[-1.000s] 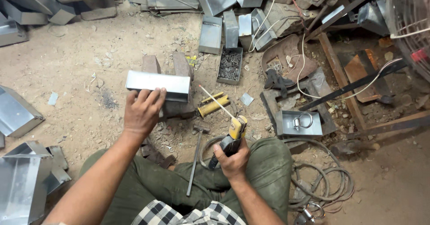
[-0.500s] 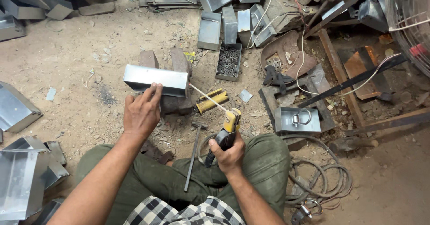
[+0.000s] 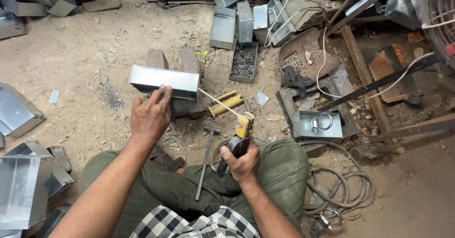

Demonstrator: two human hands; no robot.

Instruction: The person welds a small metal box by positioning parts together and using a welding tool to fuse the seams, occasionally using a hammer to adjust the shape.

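moved: electrode tip (image 3: 201, 91) now meets the sheet-metal box's (image 3: 163, 81) right end.
left hand (image 3: 150, 117): fingers pressed flat on box, far-left on brick.
right hand (image 3: 241, 160): fingers wrapped around electrode holder (image 3: 241, 136).
handling: light, stiff, sharp-edged; likely best gripped mid-wall.

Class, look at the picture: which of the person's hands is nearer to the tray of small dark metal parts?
Left. The left hand rests on the sheet-metal box, left of the tray; the right hand holds the electrode holder lower down.
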